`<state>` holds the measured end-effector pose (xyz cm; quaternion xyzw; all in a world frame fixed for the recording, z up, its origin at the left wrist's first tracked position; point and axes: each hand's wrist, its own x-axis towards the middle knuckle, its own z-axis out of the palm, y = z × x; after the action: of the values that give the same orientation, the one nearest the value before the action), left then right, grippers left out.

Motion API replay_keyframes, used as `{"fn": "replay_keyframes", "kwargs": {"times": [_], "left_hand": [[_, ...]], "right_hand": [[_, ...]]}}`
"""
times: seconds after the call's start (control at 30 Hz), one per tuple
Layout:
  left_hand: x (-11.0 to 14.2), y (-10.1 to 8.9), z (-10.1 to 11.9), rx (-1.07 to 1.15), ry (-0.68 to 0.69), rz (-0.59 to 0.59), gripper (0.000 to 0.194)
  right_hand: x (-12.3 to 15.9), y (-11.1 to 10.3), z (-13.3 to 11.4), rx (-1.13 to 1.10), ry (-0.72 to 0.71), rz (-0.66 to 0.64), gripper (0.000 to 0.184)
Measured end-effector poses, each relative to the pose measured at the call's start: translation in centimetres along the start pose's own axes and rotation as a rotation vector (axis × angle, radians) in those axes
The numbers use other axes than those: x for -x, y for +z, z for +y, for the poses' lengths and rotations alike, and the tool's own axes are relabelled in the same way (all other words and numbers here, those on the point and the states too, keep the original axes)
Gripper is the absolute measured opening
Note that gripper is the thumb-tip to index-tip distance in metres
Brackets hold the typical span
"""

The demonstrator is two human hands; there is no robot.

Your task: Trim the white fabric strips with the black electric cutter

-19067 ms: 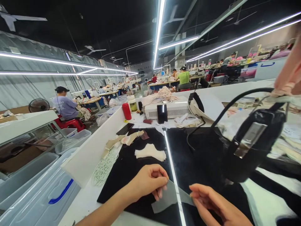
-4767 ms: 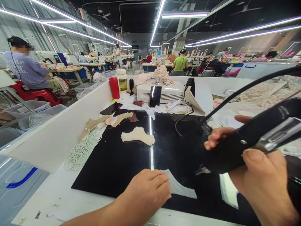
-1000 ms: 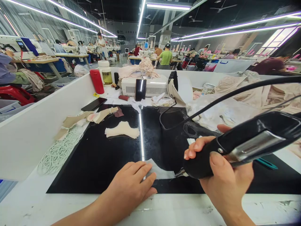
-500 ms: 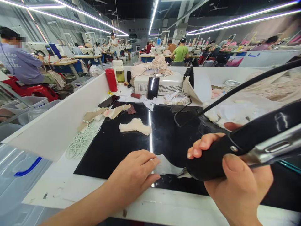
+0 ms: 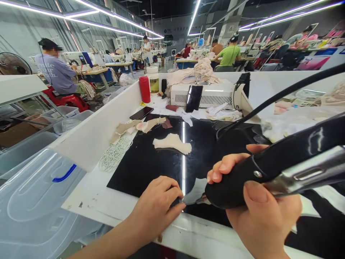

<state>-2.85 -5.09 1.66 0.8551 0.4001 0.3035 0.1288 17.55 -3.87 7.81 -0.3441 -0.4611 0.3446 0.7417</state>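
Note:
My left hand (image 5: 161, 203) rests at the near edge of the black glossy board (image 5: 140, 162). Its thumb and fingertips pinch the left corner of a small, thin, translucent white fabric piece (image 5: 196, 189). In my right hand (image 5: 262, 212) is a thick black corded hand tool (image 5: 234, 183) with a silver lever along its side. The tool's narrow metal tip (image 5: 203, 199) meets the right part of the white piece; their exact contact is too small to make out. Farther back on the board lies a cream curved fabric piece (image 5: 172, 143).
Tan scraps (image 5: 151, 125) and tangled pale green cord (image 5: 115, 153) lie at the left, beside a phone (image 5: 141, 113). Behind stand a red cylinder (image 5: 145, 90), a jar (image 5: 153, 81) and a white vented machine (image 5: 215, 97). The tool's black cable (image 5: 269, 102) arches across the right.
The view has swung left. My left hand has gone from lying on the white piece to pinching its near left corner. The tool tip now sits farther over the piece.

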Motion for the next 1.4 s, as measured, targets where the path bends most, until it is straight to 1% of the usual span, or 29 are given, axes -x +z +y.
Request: {"fn": "replay_keyframes", "kwargs": {"times": [0.07, 0.2, 0.27, 0.33, 0.37, 0.5, 0.67, 0.87, 1.07, 1.23, 1.33, 1.4], "left_hand": [[0.0, 0.0, -0.1, 0.004, -0.015, -0.005, 0.016], [0.0, -0.2, -0.4, -0.017, -0.057, -0.001, 0.028], [0.0, -0.1, -0.4, -0.011, -0.056, 0.000, 0.022], [0.0, 0.0, -0.4, 0.001, -0.037, 0.008, 0.013], [0.0, 0.1, -0.3, 0.003, -0.026, 0.016, 0.012], [0.0, 0.4, -0.2, -0.006, 0.025, 0.064, 0.012], [0.1, 0.2, -0.2, -0.074, 0.116, 0.091, 0.019], [0.2, -0.2, -0.2, -0.134, 0.167, 0.118, 0.028], [0.5, 0.0, -0.5, -0.150, 0.186, 0.131, 0.026], [1.2, -0.1, -0.4, -0.139, 0.170, 0.114, 0.022], [1.2, -0.4, 0.0, -0.109, 0.107, 0.102, 0.021], [1.0, -0.5, 0.2, -0.096, 0.066, 0.115, 0.025]], "right_hand": [[0.0, 0.1, 0.1, -0.007, 0.003, -0.003, 0.049], [0.1, 0.4, 0.3, -0.029, 0.018, 0.003, 0.049], [0.1, 0.6, 0.5, -0.039, 0.011, 0.002, 0.049], [0.1, 0.7, 0.6, -0.046, 0.003, -0.004, 0.048], [0.1, 0.8, 0.6, -0.051, 0.001, -0.007, 0.048], [0.0, 1.1, 0.8, -0.063, 0.001, -0.007, 0.049], [0.2, 1.9, 1.5, -0.100, -0.016, -0.031, 0.047], [0.6, 2.3, 1.6, -0.111, -0.027, -0.050, 0.046], [0.7, 1.9, 1.5, -0.076, -0.036, -0.055, 0.047], [0.7, 1.9, 1.5, -0.064, -0.036, -0.050, 0.047], [0.6, 2.1, 1.5, -0.073, -0.035, -0.057, 0.046], [0.6, 2.2, 1.5, -0.077, -0.034, -0.060, 0.046]]}}
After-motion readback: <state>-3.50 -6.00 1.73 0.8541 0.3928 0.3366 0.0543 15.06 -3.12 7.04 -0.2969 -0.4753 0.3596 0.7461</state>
